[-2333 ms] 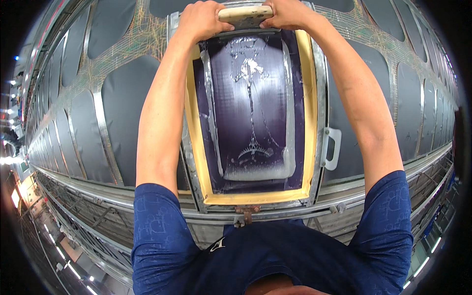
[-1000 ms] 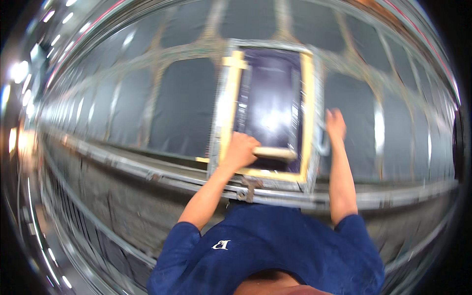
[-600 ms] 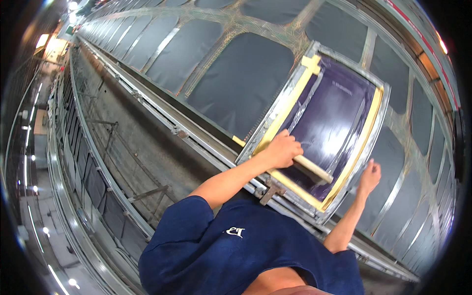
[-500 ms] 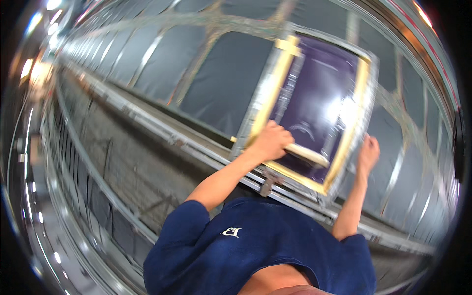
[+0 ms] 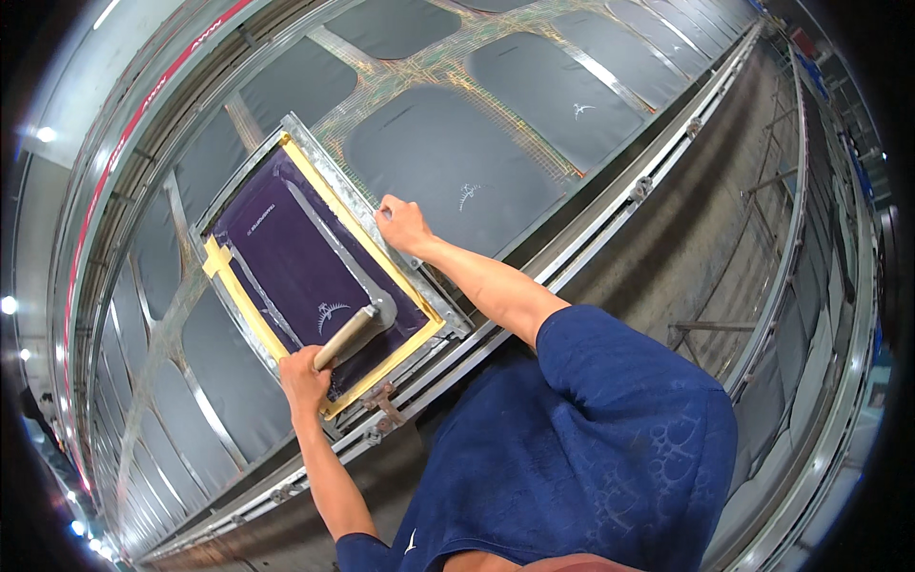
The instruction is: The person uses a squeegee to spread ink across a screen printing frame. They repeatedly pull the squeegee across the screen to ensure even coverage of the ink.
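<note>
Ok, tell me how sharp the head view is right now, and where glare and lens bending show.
Head view: sharp, no motion smear; the left hand on the wooden squeegee and the right hand on the yellow-taped purple printing screen are crisp. Soft glare sits on the metal table rails. Straight rails bow toward the black rim.
</note>
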The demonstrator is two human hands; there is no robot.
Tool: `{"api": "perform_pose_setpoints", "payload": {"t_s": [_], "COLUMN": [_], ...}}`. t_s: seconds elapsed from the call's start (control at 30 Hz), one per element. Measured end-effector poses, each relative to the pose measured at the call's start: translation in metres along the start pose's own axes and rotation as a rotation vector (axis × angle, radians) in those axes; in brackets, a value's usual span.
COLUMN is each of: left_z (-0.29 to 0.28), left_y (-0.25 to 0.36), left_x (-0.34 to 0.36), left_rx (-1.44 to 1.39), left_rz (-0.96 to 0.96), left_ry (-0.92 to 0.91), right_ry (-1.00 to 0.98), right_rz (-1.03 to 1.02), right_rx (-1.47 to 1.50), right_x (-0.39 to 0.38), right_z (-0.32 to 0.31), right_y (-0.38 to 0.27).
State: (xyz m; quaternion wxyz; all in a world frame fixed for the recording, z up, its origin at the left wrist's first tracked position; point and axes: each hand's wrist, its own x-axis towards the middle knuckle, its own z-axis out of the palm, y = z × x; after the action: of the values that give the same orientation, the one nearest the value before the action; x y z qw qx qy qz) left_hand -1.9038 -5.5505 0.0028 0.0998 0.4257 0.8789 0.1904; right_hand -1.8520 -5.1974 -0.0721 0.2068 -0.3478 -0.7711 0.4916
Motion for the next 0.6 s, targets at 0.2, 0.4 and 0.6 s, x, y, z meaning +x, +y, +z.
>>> {"api": "perform_pose_setpoints", "payload": {"t_s": [0.2,0.4,0.6], "left_z": [0.020,0.029,0.009], "left_y": [0.024,0.027,-0.052], "left_x": [-0.048,-0.041,0.066], "left_rx": [0.102,0.148,0.193], "left_rz": [0.119,0.098,0.130], "left_ry": [0.168,0.115,0.143], "right_ry": [-0.007,-0.097,-0.361], "right_rz": [0.019,0.157,0.049], "right_rx": [-0.062,-0.204,-0.609], "right_x": [0.004,0.011,0.036], "right_z": [0.011,0.010,-0.006], "right_y": [0.004,0.006,-0.009]}}
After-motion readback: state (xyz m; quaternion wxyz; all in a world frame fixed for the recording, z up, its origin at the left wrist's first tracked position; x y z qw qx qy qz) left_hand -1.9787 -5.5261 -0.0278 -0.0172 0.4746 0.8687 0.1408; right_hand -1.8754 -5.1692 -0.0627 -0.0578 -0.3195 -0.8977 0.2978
